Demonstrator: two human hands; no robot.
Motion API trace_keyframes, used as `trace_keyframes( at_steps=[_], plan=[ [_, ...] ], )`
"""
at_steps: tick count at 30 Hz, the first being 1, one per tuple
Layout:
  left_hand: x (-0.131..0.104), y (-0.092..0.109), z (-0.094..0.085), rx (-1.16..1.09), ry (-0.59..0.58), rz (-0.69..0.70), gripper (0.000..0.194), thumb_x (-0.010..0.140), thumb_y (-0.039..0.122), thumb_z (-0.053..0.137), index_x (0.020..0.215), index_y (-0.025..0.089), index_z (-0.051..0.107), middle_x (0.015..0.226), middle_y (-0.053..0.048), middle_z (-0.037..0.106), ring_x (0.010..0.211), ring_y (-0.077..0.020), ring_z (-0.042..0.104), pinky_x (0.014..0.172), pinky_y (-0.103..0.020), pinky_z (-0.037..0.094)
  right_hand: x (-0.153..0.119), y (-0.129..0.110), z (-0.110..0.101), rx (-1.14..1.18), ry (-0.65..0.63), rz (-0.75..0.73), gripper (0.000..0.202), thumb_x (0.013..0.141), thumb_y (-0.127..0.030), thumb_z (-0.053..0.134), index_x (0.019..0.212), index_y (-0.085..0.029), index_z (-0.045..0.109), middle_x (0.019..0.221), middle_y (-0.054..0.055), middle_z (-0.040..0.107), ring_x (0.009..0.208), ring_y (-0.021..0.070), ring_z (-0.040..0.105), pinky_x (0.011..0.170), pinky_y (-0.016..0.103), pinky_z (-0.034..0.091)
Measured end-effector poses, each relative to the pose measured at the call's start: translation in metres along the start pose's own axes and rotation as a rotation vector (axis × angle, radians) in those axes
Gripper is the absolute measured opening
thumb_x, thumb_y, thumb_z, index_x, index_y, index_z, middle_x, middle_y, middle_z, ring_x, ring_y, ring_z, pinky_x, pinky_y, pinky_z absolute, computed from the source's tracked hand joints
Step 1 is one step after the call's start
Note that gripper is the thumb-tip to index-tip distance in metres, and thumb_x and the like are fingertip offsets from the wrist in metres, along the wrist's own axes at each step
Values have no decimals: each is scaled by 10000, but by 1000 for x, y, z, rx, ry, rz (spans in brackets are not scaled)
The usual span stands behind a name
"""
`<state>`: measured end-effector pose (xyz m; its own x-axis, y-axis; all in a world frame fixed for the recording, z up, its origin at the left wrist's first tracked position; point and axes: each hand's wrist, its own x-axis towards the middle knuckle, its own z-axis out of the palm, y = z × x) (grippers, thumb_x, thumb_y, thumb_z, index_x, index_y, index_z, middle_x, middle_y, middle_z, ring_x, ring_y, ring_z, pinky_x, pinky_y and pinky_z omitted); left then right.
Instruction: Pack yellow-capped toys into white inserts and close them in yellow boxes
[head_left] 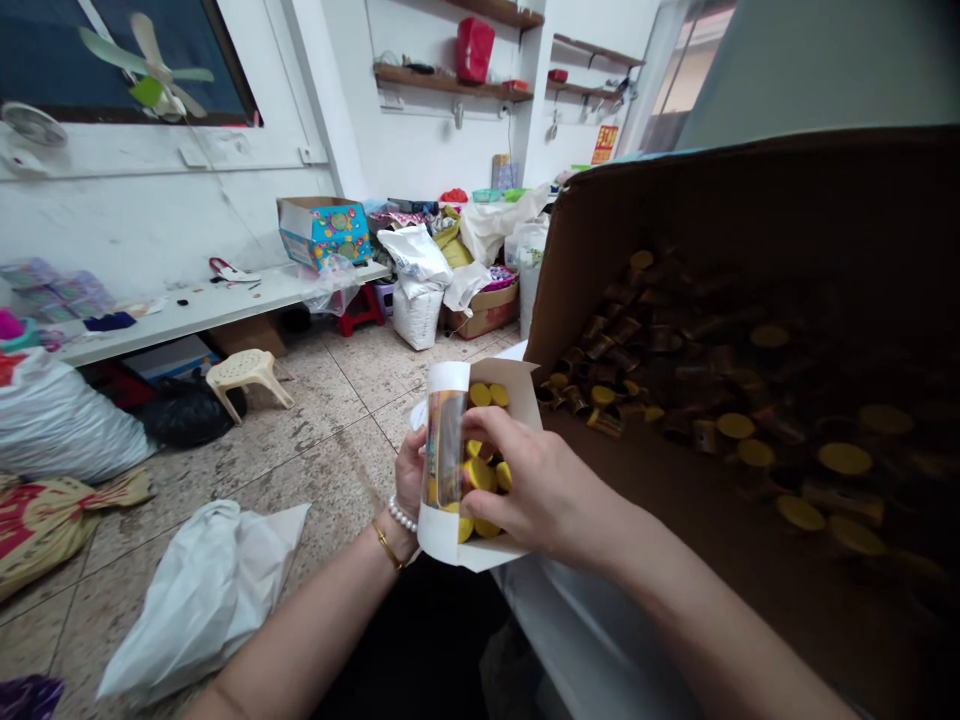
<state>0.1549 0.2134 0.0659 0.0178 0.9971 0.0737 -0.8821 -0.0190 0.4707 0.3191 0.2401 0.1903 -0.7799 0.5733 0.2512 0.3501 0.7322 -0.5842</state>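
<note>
My left hand [409,475], wearing a pearl bracelet and a gold bangle, grips a small white carton [442,535] from its left side. The carton has a clear window and its flaps stand apart at the near opening. Inside are several small cylinders with round yellow caps [481,478]. My right hand [540,480] reaches over the carton's opening, its thumb and fingers curled around yellow-capped cylinders; the fingertips are partly hidden. On the right, a large cardboard box [570,330] lies with its opening toward me, holding many loose dark cylinders with yellow caps [735,427].
A cream plastic stool [251,375] stands on the tiled floor, near a white plastic bag [202,600]. Along the left wall runs a long bench [180,312] with a blue printed box [330,235]. White sacks [416,290] stand at the back, below wooden shelves [450,85].
</note>
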Motion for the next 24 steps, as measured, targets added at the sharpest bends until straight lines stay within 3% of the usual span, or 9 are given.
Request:
trace_keyframes(
  at_steps=[3, 6, 9, 13, 15, 18, 20, 23, 24],
  plan=[
    [-5, -4, 8, 14, 15, 1, 447, 911, 497, 495, 1163, 182, 687, 1013, -44, 765, 981, -275, 719, 860, -379, 558, -4, -4, -12, 99, 119, 36, 270, 843, -306, 661, 1097, -216, 643, 1025, 53, 718, 875, 191, 668, 763, 301, 497],
    [-8, -9, 12, 26, 3, 50, 418, 867, 469, 582, 1158, 194, 704, 1015, -54, 769, 1069, -311, 692, 967, -432, 517, -6, -8, -13, 247, 174, 198, 369, 849, -449, 648, 1151, -240, 617, 891, 27, 722, 691, 165, 653, 605, 266, 465],
    [-7, -12, 11, 16, -17, 91, 371, 802, 423, 678, 1081, 186, 741, 1019, -78, 778, 1112, -335, 675, 1032, -455, 486, -5, -13, 3, 142, 114, 273, 565, 773, -368, 702, 1281, -224, 502, 823, 23, 700, 674, 191, 640, 582, 273, 429],
    [-5, -7, 5, 8, -112, 22, 575, 808, 615, 644, 1190, 189, 700, 1139, -115, 748, 1207, -362, 620, 1059, -482, 467, -2, -18, 25, -73, 140, 331, 526, 780, -258, 635, 1283, -203, 489, 888, 67, 693, 768, 230, 650, 672, 315, 437],
    [-5, -4, 0, 7, -177, -18, 568, 808, 621, 654, 1189, 202, 702, 1131, -105, 754, 1176, -342, 644, 1045, -454, 483, -2, -22, 25, -80, 123, 347, 541, 774, -238, 638, 1292, -190, 490, 906, 81, 697, 779, 234, 654, 673, 315, 442],
    [-6, -3, -7, -7, -243, -51, 310, 872, 404, 665, 1121, 233, 737, 1082, -46, 777, 1042, -243, 715, 990, -332, 521, -2, -20, 8, 34, 74, 249, 519, 776, -370, 700, 1247, -203, 558, 819, 40, 691, 703, 199, 642, 606, 276, 434],
    [-8, -2, -7, -13, -251, -79, 333, 862, 402, 666, 1138, 229, 731, 1093, -57, 773, 1049, -251, 711, 1001, -352, 516, -2, -5, -13, 70, 128, 216, 450, 823, -516, 655, 1173, -233, 626, 735, 2, 668, 629, 164, 615, 567, 254, 422],
    [-10, 1, 2, -20, -202, -119, 520, 770, 582, 698, 1160, 238, 720, 1160, -92, 747, 1207, -342, 620, 1079, -493, 447, -5, 38, -44, -275, 314, 406, 352, 930, -503, 510, 1084, -232, 674, 818, 44, 708, 728, 196, 658, 633, 288, 449],
    [-10, 2, 7, -22, -176, -129, 550, 746, 623, 699, 1154, 255, 720, 1190, -86, 735, 1248, -354, 588, 1091, -510, 430, -6, 55, -50, -478, 278, 511, 315, 932, -445, 505, 1034, -210, 688, 889, 89, 726, 801, 244, 680, 662, 323, 459]
  ],
)
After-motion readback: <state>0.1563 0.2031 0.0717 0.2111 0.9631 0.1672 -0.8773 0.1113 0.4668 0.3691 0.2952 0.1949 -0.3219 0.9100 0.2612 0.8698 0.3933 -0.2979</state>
